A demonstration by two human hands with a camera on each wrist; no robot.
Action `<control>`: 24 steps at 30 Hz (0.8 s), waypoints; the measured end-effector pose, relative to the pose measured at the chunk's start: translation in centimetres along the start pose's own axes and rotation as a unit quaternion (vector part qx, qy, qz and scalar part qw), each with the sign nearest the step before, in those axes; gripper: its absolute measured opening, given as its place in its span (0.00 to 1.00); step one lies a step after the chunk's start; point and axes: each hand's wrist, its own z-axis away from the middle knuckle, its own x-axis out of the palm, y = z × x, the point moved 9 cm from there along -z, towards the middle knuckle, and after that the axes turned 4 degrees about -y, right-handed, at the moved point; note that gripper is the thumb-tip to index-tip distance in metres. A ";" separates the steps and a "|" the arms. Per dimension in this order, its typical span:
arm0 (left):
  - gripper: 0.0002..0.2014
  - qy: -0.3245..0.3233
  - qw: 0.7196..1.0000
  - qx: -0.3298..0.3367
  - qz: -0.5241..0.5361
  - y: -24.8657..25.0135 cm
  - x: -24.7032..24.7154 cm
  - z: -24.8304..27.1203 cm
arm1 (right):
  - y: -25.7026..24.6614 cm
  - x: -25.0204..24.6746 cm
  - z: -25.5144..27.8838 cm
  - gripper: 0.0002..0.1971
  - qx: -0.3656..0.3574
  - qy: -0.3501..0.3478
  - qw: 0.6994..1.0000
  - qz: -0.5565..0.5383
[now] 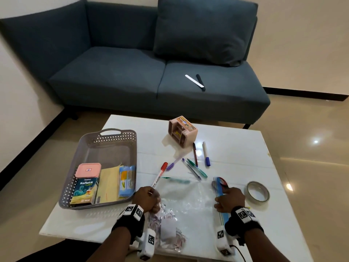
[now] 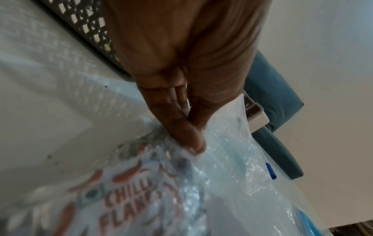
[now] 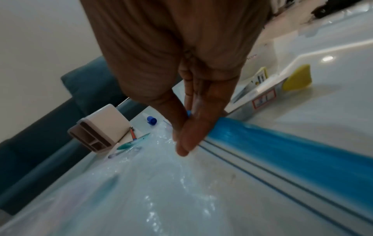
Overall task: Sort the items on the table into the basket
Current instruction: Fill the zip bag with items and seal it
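The person's left hand (image 1: 147, 198) is pinching the clear plastic zip bag (image 1: 186, 200) while the right hand (image 1: 229, 200) is pinching its blue seal strip (image 3: 282, 143), stretching the bag taut for lifting.

Both forearms entered the head view from 6 o'clock, each wrist wrapped in a black strap carrying white blocks with black square markers. The left hand (image 1: 148, 198) sat at about 7 o'clock of centre, knuckles up, fingers curled under and closed in a grip. In the left wrist view the left hand (image 2: 181, 89) pointed toward 6 o'clock, thumb and fingers (image 2: 191, 137) pressed together in a pinch. The right hand (image 1: 229, 200) lay at about 5 o'clock, back up. In the right wrist view the right hand (image 3: 181, 71) also pointed toward 6 o'clock, thumb and fingertips (image 3: 185, 143) meeting in a pinch.
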 end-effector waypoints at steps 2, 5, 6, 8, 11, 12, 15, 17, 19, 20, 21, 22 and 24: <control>0.11 -0.005 0.999 0.003 0.047 0.1 0.1 -0.2 | -0.6 0.1 0.0 0.18 -0.029 0.004 0.997 -0.075; 0.12 0.001 0.995 0.031 0.090 0.1 -0.3 -0.6 | -1.4 -0.5 -0.3 0.16 -0.106 0.036 0.992 -0.063; 0.12 0.009 0.994 0.035 0.106 -0.2 -0.6 -0.9 | -1.6 -0.8 -0.3 0.14 -0.129 0.039 0.990 -0.047; 0.14 0.022 0.991 0.039 0.125 -0.5 -1.0 -0.9 | -2.0 -1.3 -0.2 0.18 -0.188 0.015 0.981 -0.048; 0.21 -0.013 0.989 0.043 0.143 -0.7 -0.8 -0.8 | -2.8 -1.9 0.7 0.28 -0.318 -0.053 0.947 -0.004; 0.21 -0.026 0.986 0.045 0.158 -0.8 -0.7 -0.7 | -2.6 -2.0 0.8 0.25 -0.344 -0.073 0.936 0.017; 0.08 -0.017 0.992 0.056 0.114 -1.0 -1.2 -0.4 | -2.2 -2.1 0.7 0.20 -0.344 -0.059 0.927 0.141; 0.07 -0.012 0.995 0.101 -0.001 -0.5 -1.2 -0.3 | -1.8 -1.8 0.8 0.07 -0.308 -0.041 0.927 0.211; 0.13 -0.007 0.986 0.130 -0.100 0.1 -1.0 0.2 | -2.3 -0.5 1.5 0.06 -0.328 -0.044 0.902 0.278; 0.14 0.007 0.975 0.154 -0.159 0.6 -1.0 0.4 | -2.3 0.3 2.0 0.08 -0.322 -0.064 0.889 0.320; 0.14 0.022 0.958 0.177 -0.227 1.1 -1.0 0.7 | -2.2 1.1 2.2 0.11 -0.319 -0.082 0.875 0.355; 0.14 0.032 0.937 0.202 -0.284 1.5 -1.0 1.0 | -2.3 1.5 2.8 0.13 -0.318 -0.085 0.857 0.396; 0.14 0.031 0.908 0.217 -0.357 1.9 -0.5 1.8 | -3.0 1.8 3.6 0.18 -0.323 -0.054 0.829 0.453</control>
